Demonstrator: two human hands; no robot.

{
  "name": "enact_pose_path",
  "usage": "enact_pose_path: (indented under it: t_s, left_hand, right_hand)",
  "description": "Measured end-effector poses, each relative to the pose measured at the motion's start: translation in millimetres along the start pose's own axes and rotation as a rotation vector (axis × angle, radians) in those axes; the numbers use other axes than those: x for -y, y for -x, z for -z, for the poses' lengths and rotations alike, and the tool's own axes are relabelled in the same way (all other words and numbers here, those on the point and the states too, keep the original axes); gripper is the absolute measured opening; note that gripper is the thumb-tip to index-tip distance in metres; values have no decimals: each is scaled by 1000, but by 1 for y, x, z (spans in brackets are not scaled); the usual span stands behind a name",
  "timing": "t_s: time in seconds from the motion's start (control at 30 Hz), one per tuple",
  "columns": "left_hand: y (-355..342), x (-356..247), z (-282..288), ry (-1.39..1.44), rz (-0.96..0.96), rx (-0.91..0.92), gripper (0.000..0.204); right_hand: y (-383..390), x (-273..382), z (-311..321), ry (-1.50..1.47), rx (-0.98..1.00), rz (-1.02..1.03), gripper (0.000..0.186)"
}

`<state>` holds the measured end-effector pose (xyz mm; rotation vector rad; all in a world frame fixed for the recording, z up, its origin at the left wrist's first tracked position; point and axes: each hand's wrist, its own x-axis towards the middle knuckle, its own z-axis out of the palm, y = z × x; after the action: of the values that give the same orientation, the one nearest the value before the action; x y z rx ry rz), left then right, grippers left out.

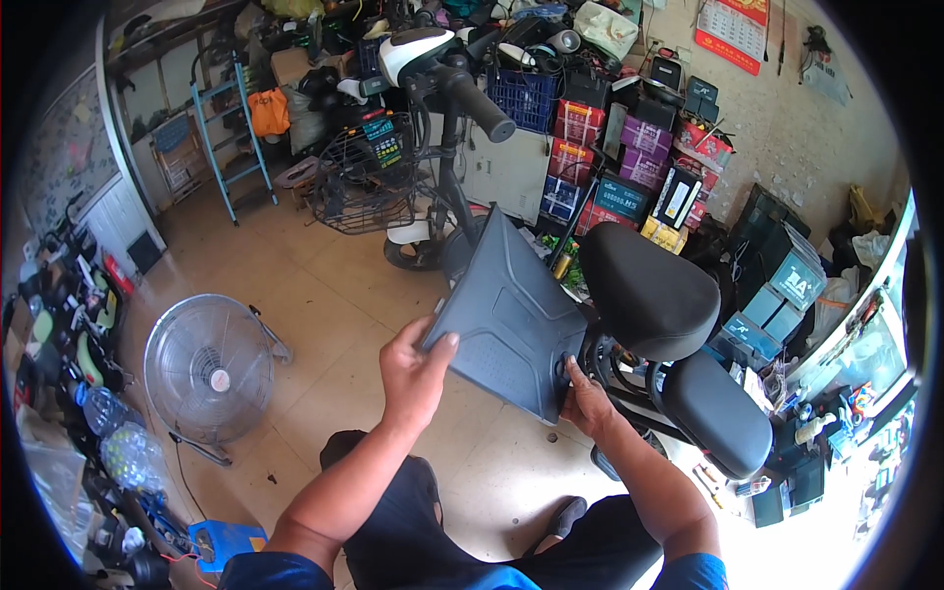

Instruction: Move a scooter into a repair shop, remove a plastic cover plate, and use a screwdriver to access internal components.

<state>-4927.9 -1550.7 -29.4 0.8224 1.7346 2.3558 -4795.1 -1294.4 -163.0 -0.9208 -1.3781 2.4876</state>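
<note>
A dark grey plastic panel (516, 320) with moulded ridges, like a scooter's footboard cover, is tilted up in front of me. My left hand (415, 372) grips its left edge, thumb on the ridged face. At the lower right corner my right hand (587, 398) is closed on it, thumb on the face, close to the scooter's frame. The electric scooter stands just beyond, with a black handlebar grip (482, 106), a wire basket (369, 177), a black front seat (649, 290) and a rear seat (716, 415). The panel hides much of the scooter's middle.
A round floor fan (209, 356) stands at the left. Behind it is a blue stepladder (226, 138). Stacked battery boxes (621, 202) line the back wall. Clutter (98, 344) fills the left side. A blue box (226, 546) with wires sits at the lower left.
</note>
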Motion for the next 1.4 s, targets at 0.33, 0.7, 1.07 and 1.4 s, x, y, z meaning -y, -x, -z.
enact_pose_path:
  t_s: [0.33,0.7,1.07,1.4]
  left_hand:
    - [18,1,-4,-123,-137,206,33]
    - [20,-6,-2,-518,-162,405,23]
    - [1,16,-3,-794,-259,211,28]
    - [18,-4,-19,-116,300,727,46]
  right_hand:
    - [-26,-7,32,-43,-145,18,67]
    - [-27,-16,43,16,-132,-3,89]
    - [-16,-6,31,144,-386,-3,92]
    - [-14,-18,55,455,-341,42,84]
